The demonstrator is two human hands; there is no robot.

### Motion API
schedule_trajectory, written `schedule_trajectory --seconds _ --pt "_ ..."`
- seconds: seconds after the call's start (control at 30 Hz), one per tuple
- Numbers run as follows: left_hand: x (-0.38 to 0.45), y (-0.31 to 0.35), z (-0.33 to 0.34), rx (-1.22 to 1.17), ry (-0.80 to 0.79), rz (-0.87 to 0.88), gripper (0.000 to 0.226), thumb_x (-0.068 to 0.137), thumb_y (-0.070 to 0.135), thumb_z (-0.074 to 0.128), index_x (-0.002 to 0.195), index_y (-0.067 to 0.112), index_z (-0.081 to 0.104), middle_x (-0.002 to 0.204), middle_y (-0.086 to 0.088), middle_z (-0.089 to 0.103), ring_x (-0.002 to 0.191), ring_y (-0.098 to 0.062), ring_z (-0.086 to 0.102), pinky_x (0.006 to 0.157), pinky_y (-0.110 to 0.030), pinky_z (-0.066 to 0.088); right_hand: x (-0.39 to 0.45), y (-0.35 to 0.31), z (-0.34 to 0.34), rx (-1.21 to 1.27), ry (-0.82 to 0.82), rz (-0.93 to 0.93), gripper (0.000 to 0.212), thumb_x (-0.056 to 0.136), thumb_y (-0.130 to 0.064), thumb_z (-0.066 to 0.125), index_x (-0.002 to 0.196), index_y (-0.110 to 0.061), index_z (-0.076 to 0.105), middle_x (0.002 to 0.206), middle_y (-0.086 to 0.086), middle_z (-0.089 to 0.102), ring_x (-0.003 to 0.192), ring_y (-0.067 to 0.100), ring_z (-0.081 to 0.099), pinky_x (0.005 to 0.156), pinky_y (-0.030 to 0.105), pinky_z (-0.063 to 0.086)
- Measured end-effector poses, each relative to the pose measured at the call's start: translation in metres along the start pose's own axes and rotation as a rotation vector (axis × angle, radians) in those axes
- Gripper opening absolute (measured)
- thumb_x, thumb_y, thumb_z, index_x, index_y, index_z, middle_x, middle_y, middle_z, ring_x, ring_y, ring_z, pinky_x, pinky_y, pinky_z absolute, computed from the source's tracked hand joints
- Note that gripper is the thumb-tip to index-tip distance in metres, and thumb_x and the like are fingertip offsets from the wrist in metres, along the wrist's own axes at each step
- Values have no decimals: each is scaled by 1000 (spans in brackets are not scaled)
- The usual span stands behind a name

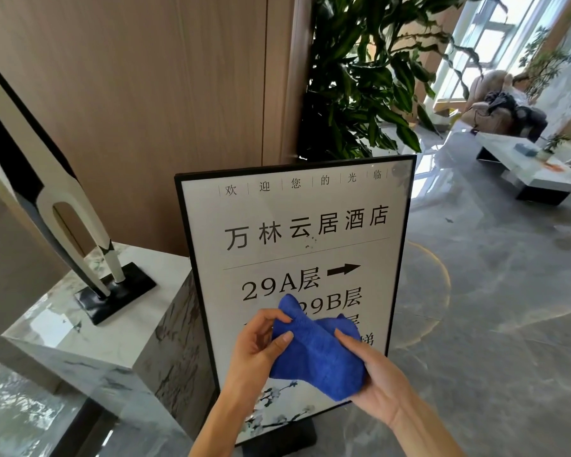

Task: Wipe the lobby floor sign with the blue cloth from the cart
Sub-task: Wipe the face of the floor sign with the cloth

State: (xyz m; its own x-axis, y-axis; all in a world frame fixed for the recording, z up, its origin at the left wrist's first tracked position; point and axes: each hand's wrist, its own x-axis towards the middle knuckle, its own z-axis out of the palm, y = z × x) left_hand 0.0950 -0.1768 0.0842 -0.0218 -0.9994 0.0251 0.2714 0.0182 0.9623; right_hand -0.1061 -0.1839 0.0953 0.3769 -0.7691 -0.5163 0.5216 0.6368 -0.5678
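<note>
Left hand (256, 349) pinches corner of blue microfibre cloth (317, 354), fingers curled; right hand (373, 374) cups other side, fingers wrapped under. Cloth held before black-framed white floor sign (294, 225), contact unclear. Judgement: fold into flat pad, wipe top down, catch specks mid-panel. Marble plinth (89, 331) with black-and-white sculpture (63, 199) crowds left edge; leafy potted plant (360, 77) behind.

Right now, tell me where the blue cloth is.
In the head view, low and centre: the cloth is held between the left hand and right hand, in front of the sign's lower half.

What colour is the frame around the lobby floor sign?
Black: a thin black frame borders the floor sign, seen best in the head view.
</note>
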Motion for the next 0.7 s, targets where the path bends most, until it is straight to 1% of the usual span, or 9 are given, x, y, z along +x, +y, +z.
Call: schedule_trajectory --seconds 0.1,0.23,0.33,0.4,0.47,0.53,0.6,0.63,0.7 --pt "1 0 1 -23 -4 1 19 90 3 65 98 19 68 102 -8 73 89 -20 70 73 -29 57 0 -1 -1 -14 -58 -39 39 89 -14 76 126 -3 70 137 24 64 122 37 67 88 43 61" --pt "1 -3 3 -6 1 -4 24 92 -2 64 98 20 68 103 -8 74 91 -21 70 75 -29 57 0 2 -5 -24 -116 -14 62 74 -13 86 130 3 65 141 28 60 128 40 61 95 46 57" --pt "2 -3 5 13 13 1 27 92 -5 62 96 21 69 100 -7 74 91 -20 70 74 -29 56 2 4 -9 -33 -75 9 75 61 -13 97 128 3 67 138 28 62 125 39 64 95 46 59" --pt "2 -2 5 17 17 1 30 92 -6 61 96 22 69 99 -5 74 92 -20 71 73 -28 56 2 3 -9 -48 -55 26 80 58 -11 98 130 3 66 137 27 63 126 39 63 101 47 56" --pt "2 -1 5 28 24 4 31 92 -8 61 95 23 69 99 -5 74 92 -20 71 74 -27 56 0 -1 -8 -84 -50 51 72 63 -9 95 129 3 67 136 26 64 128 39 63 109 49 47" --pt "2 -2 5 38 23 5 32 92 -8 61 94 23 69 98 -5 74 92 -20 71 74 -27 56 -1 -5 -8 -127 -42 70 58 78 -7 84 132 2 64 135 25 65 129 39 62 113 51 44" --pt "1 -3 6 48 18 4 32 91 -8 61 94 23 69 98 -4 74 90 -19 71 74 -26 56 -2 -8 -8 -178 -20 95 49 86 -10 74 134 -1 63 133 24 67 127 37 64 105 50 53" --pt "1 -4 7 53 16 3 32 91 -8 61 94 22 69 98 -4 74 90 -18 71 73 -26 56 -3 -9 -8 -192 -13 110 47 87 -11 73 132 -3 64 132 23 68 124 37 65 97 48 58" --pt "1 -6 8 60 15 2 31 91 -8 62 94 22 69 98 -4 74 89 -18 71 73 -25 56 -5 -12 -9 -196 -8 132 43 87 -11 74 129 -5 68 132 23 68 121 36 68 85 45 62"
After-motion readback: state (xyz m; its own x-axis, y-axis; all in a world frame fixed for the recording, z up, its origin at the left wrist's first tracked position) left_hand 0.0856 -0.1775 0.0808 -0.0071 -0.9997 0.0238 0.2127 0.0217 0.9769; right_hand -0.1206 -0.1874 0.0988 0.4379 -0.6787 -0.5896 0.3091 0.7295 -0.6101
